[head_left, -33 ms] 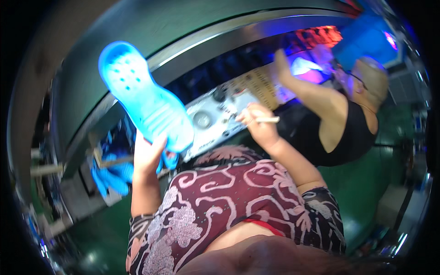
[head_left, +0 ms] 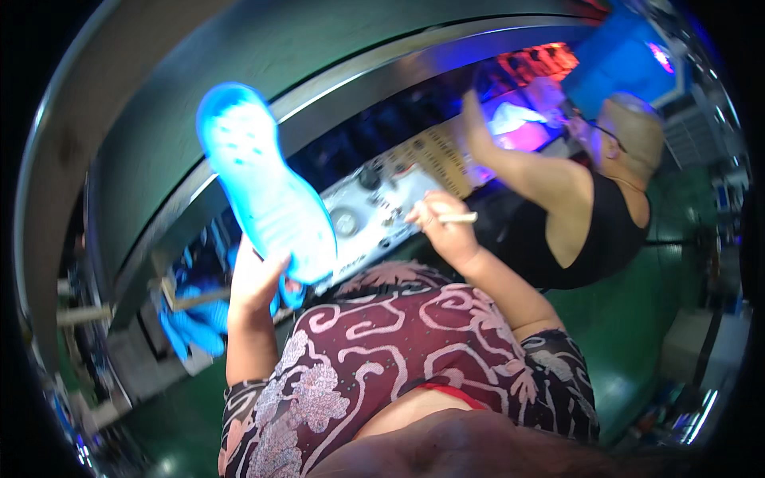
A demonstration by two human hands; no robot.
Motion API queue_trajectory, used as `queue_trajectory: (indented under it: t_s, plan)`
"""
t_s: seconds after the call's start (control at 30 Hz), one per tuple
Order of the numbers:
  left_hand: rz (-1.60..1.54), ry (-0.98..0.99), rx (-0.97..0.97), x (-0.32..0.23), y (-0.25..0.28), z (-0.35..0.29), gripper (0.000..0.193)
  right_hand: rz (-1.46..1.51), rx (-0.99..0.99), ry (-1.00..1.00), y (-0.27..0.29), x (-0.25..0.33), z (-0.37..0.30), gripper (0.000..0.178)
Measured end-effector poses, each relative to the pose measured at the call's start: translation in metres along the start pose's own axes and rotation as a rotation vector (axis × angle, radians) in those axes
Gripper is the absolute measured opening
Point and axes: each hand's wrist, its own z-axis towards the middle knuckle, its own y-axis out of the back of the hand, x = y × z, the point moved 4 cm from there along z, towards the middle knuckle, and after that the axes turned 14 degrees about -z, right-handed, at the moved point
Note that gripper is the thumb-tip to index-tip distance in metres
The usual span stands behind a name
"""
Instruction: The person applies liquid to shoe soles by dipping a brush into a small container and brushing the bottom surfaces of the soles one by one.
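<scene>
A glowing blue clog (head_left: 275, 187) stands tilted up at the left, its toe end pointing away from me. Its surface is washed out by strong light, so its holes are faint. My left hand (head_left: 259, 275) is closed round its heel end, thumb on the near side. My right hand (head_left: 448, 231) is over the right part of a white tray (head_left: 374, 253), fingers pinched round a pale stick (head_left: 458, 217) like a brush handle. The stick's working end is hidden. On the tray sit a round grey dish (head_left: 344, 223) and a dark round pot (head_left: 369, 177).
A co-worker (head_left: 590, 191) in a black sleeveless top reaches over the line at the right, close by. A tan printed board (head_left: 442, 159) adjoins the tray. Metal housing (head_left: 319, 99) overhangs the far side. More blue pieces (head_left: 191, 323) lie at the lower left.
The clog has swung a little to the right and more upright in my left hand. My right hand keeps its pinch on the stick. The background has shifted slightly left.
</scene>
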Motion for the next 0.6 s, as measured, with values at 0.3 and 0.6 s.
queue_trajectory:
  t_s: [0.3, 0.6]
  plan:
    - [-0.552, 0.240, 0.320, -0.028, -0.182, 0.323, 0.026, -0.173, -0.255, -0.280, 0.033, -0.016, -0.022, 0.024]
    - [-0.414, 0.060, 0.367, 0.039, -0.123, 0.278, 0.043, -0.084, -0.286, -0.367, 0.021, -0.042, -0.037, 0.024]
